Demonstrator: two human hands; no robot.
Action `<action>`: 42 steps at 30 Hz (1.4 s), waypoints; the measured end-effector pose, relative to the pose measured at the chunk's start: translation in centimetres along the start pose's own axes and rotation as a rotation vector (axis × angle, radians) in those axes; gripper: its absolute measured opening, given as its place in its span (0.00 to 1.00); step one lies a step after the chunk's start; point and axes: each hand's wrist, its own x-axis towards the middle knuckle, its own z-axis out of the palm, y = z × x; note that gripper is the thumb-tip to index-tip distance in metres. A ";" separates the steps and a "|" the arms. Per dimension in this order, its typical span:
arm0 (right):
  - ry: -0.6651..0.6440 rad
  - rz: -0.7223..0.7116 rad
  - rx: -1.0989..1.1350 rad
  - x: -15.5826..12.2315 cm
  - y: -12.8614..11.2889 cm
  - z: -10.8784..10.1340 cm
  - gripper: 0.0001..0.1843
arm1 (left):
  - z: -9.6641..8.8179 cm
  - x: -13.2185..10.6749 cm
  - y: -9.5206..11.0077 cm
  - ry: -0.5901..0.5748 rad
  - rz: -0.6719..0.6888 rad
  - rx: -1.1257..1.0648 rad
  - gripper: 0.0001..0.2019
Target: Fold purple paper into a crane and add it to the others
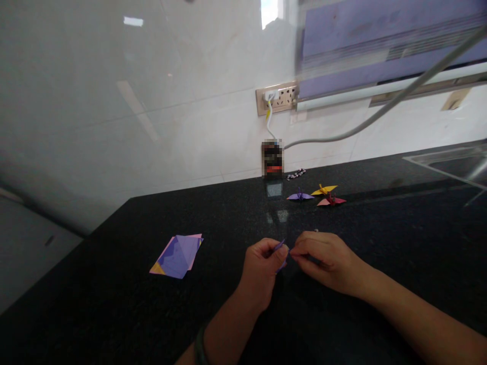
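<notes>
Between the thumb and fingers of my left hand (262, 266) is a small folded purple origami paper (280, 245), much of it covered by the fingers. My right hand (327, 258) is closed in a pinch at the right end of that same paper, where a thin purple point shows at the fingertips. Behind my hands, three paper cranes lie close together: a purple crane (300, 196), a yellow crane (324, 190) and a red and pink crane (332, 201). Off to the left is a loose stack of paper sheets (177, 257), purple on top with pink and yellow edges.
The dark countertop (125, 299) meets a pale tiled wall (190, 126). Against the wall stands a pixelated dark box (273, 159), cabled to a wall socket (277, 98). Beside it is a beaded strand (296, 175). A sink edge (437, 171) shows at far right.
</notes>
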 end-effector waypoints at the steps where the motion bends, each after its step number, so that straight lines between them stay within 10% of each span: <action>1: 0.003 0.006 0.000 0.0 0.0 0.0 0.06 | 0.0 0.0 0.0 -0.001 0.006 0.012 0.10; 42: 0.170 0.588 0.458 0.3 -0.9 1.5 0.17 | 0.3 -0.1 0.2 -0.015 -0.037 -0.066 0.07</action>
